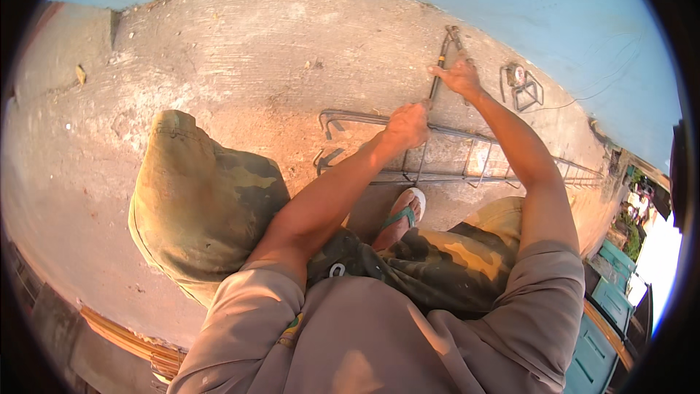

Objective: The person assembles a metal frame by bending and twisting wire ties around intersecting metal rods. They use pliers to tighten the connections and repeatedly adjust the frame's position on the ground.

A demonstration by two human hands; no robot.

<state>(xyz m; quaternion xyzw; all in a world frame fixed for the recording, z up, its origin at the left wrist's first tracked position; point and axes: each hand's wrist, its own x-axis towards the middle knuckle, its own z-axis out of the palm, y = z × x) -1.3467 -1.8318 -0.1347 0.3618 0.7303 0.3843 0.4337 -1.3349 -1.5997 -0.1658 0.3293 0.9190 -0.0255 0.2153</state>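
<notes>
My left hand is closed just above the top bars of a long cage of steel reinforcing bars on the ground. The bars' bent ends point left. Against its fingers lies the lower end of one dark handle of a long-handled cutter, which has yellow bands and its head pointing away. Exactly what this hand grips is hidden. Farther out, my right hand is closed about the cutter's other handle, one finger stretched across toward the first handle.
Bent steel stirrups and a small round item lie beyond the cage at the right. A pale blue wall borders the concrete floor. My sandalled foot is beside the cage. Teal panels and wooden boards stand behind.
</notes>
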